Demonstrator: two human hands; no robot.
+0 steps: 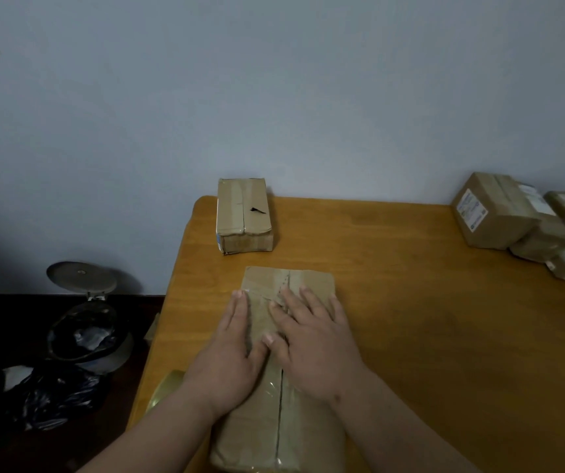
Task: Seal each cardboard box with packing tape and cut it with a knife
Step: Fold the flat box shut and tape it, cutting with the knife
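Observation:
A flat brown cardboard box (274,428) lies lengthwise on the wooden table (427,319) in front of me, its centre seam covered with clear tape. My left hand (229,353) lies flat on the box's left side, fingers straight. My right hand (311,339) presses flat on the seam and right side, fingers spread. A roll of clear packing tape (165,387) sits at the table's left edge, partly hidden by my left forearm. No knife is visible.
A smaller taped box (244,216) stands at the table's far left corner. Several taped boxes with labels (526,227) are piled at the far right. On the dark floor to the left are an open pedal bin (86,329) and a black bag (52,394).

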